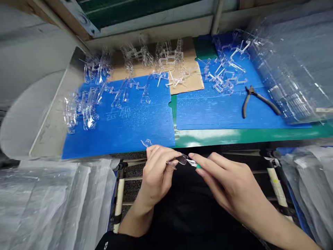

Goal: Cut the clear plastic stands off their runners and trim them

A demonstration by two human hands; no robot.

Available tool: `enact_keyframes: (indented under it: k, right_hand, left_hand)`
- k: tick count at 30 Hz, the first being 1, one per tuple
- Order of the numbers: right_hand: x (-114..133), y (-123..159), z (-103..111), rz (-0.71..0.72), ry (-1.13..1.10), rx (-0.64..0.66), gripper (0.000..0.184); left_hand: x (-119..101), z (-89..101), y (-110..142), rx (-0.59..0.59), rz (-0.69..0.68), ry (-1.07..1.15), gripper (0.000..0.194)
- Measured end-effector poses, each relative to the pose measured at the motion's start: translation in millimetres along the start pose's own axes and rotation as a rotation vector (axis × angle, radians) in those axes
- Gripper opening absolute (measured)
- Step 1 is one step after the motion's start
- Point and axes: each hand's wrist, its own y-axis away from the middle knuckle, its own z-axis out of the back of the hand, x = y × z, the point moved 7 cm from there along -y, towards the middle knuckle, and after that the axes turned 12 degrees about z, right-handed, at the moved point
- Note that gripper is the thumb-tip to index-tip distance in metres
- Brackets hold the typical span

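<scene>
My left hand (160, 168) is closed around a clear plastic part (183, 159), just above my lap. One end of clear plastic sticks out past the fingers at the upper left, and another piece shows below the fingertips; I cannot tell whether they are all one part. In my right hand (229, 177) is a small knife (193, 163) with a short, light blade and a bit of green handle showing between thumb and fingers. Its blade meets or nearly meets the right edge of the plastic part. The rest of the handle is hidden by the hand.
Clear plastic parts (90, 107) lie in groups on blue sheets (140, 121) and brown cardboard (189, 83). Thin clear offcuts (229, 73) are heaped at the back right. Cutting pliers (256, 99) rest near a clear plastic bag (293, 80). Wrapped stacks (52, 205) flank my lap.
</scene>
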Motion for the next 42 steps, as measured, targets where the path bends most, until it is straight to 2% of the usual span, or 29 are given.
enact_keyframes:
  k: [11, 14, 18, 21, 24, 27, 32, 42]
  right_hand:
    - [-4.0, 6.3, 2.5, -0.018, 0.002, -0.008, 0.036]
    - [-12.1, 4.6, 1.6, -0.025, 0.044, -0.032, 0.036]
    - [-42.5, -0.1, 7.4, -0.114, 0.134, -0.152, 0.032]
    - [-58.2, -2.9, 6.9, -0.149, 0.018, -0.191, 0.029]
    - [-49.5, -3.6, 4.1, -0.092, -0.081, -0.162, 0.035]
    - [-28.2, -0.1, 2.0, 0.002, -0.122, -0.098, 0.04]
    - [-8.5, 9.6, -2.5, 0.062, -0.149, 0.014, 0.046]
    - [0.0, 6.2, -2.7, 0.12, -0.267, 0.026, 0.054]
  left_hand:
    - [-1.0, -7.7, -0.4, 0.036, 0.002, 0.009, 0.013]
    - [-0.9, -8.5, -1.0, 0.047, 0.013, 0.012, 0.014]
    - [-3.8, -11.9, 2.2, 0.142, 0.059, 0.139, 0.014]
    - [-0.1, -19.5, 6.5, 0.278, 0.189, 0.282, 0.015]
    - [9.7, -30.9, 13.2, 0.435, 0.393, 0.499, 0.016]
    - [13.1, -37.4, 17.7, 0.514, 0.477, 0.671, 0.029]
    - [11.6, -38.1, 16.7, 0.497, 0.46, 0.762, 0.037]
    - [4.5, -31.1, 11.1, 0.463, 0.311, 0.643, 0.03]
